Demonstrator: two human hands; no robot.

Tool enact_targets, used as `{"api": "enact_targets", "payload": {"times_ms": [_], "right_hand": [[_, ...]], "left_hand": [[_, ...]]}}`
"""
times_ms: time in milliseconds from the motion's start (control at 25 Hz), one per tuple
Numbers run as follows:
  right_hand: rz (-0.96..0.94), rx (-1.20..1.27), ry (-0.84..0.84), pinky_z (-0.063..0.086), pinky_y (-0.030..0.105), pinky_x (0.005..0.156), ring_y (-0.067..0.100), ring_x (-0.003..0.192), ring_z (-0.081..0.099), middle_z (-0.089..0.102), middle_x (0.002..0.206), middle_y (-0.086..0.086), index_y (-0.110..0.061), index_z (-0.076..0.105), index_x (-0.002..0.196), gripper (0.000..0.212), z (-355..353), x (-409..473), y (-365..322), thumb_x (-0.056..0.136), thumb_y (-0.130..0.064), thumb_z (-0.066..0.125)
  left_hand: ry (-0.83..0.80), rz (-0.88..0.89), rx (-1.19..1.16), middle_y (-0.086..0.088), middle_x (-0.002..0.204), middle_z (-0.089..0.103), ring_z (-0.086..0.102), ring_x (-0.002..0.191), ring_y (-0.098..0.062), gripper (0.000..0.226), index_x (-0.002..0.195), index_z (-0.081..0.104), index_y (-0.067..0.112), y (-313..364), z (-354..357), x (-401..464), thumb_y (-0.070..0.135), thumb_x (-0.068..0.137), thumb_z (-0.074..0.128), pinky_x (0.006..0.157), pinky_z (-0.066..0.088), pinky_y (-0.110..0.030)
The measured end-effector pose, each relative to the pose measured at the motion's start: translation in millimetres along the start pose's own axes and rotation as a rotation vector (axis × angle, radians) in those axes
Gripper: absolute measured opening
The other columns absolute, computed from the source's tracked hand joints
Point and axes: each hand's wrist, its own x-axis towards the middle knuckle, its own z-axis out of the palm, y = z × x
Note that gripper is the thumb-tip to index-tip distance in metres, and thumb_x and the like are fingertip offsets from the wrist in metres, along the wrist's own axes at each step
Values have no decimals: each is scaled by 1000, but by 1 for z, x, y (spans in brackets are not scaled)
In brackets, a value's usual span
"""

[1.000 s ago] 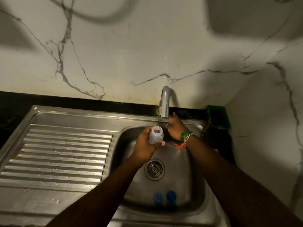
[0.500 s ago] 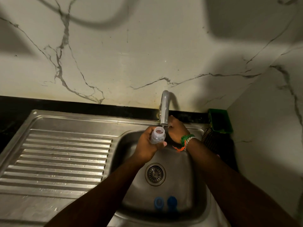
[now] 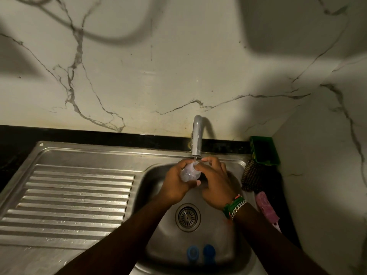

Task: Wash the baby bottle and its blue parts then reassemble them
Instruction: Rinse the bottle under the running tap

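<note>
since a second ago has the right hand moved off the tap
Yes. The right hand has left the spot beside the tap and come down and in to the bottle, which the left hand holds under the spout.

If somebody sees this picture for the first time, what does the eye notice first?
First, the two hands meeting under the tap: the left hand holds the clear baby bottle, and the right hand touches its mouth. Next, two blue parts lying at the near edge of the steel sink.
</note>
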Motion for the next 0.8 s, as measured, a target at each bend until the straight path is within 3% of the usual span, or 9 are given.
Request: {"api": "enact_targets", "payload": {"times_ms": [160,280,400,520,680,800], "right_hand": [[56,-59,-27,43,39,104,30,140,26,21,156,-2,-47,43,142,67,-7,3,-14,84,-16,60],[61,54,-30,42,34,103,29,138,31,26,152,-1,-42,48,141,65,-9,6,-22,84,-14,62],[99,-85,-24,48,40,99,28,138,32,26,153,-2,-46,46,140,61,-15,6,-22,85,-23,64],[113,206,-16,49,25,94,21,124,51,41,138,-2,-34,58,134,49,-9,8,-20,89,-16,65],[196,311,-45,36,2,68,14,108,54,45,129,-1,-23,60,132,37,-9,10,-11,96,-17,58],[204,636,-101,50,11,73,11,99,61,58,121,4,-13,62,123,24,-13,12,-22,102,-20,52]], "left_hand": [[47,-14,-71,-3,120,72,70,111,-16,59,127,63,11,3,-4,-1,-4,75,85,86,58,-26],[34,4,-62,-3,121,73,70,112,-16,57,128,63,13,5,-6,1,1,76,86,88,58,-27],[39,-8,-75,-2,119,72,71,108,-14,57,126,63,11,10,-7,1,-3,75,85,81,57,-22],[14,17,-102,-3,115,74,72,107,-17,53,125,64,5,17,-5,1,-6,77,83,81,57,-22],[3,-10,-164,-2,109,78,74,103,-17,55,125,66,1,22,-7,0,-10,74,83,80,58,-23],[58,-176,-354,-6,117,75,73,107,-24,49,126,66,17,22,-6,-5,15,80,83,80,60,-32]]}}
